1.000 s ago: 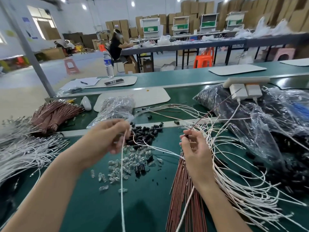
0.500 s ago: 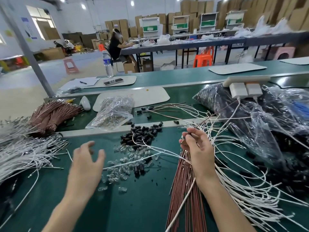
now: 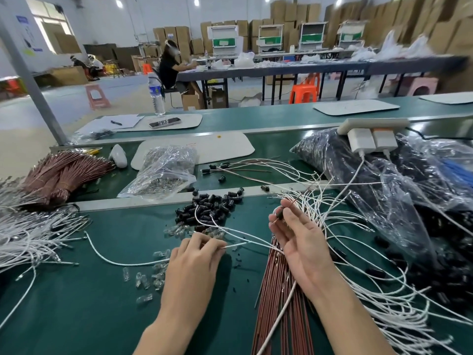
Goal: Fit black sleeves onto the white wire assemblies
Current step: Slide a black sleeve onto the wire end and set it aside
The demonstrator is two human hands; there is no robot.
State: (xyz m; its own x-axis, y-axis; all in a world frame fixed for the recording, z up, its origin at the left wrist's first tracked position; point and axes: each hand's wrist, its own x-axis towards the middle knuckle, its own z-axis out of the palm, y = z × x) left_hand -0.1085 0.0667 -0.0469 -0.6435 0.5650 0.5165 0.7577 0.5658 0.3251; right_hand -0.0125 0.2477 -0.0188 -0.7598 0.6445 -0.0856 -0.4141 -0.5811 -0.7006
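Left hand [image 3: 194,260] palm-down; right hand [image 3: 299,242] raised, pinching.

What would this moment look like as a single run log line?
left hand: fingers on white wire on table | right hand: pinching black sleeve on wire end | sleeve pile: beyond hands

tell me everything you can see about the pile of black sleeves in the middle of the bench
The black sleeves are small, short, dark cylinders, plastic or rubber by their look, heaped loosely on the green bench just ahead of both hands. A few strays lie beyond the pile. A white wire loops across the heap, and clear parts border its near edge. Neither hand touches it.
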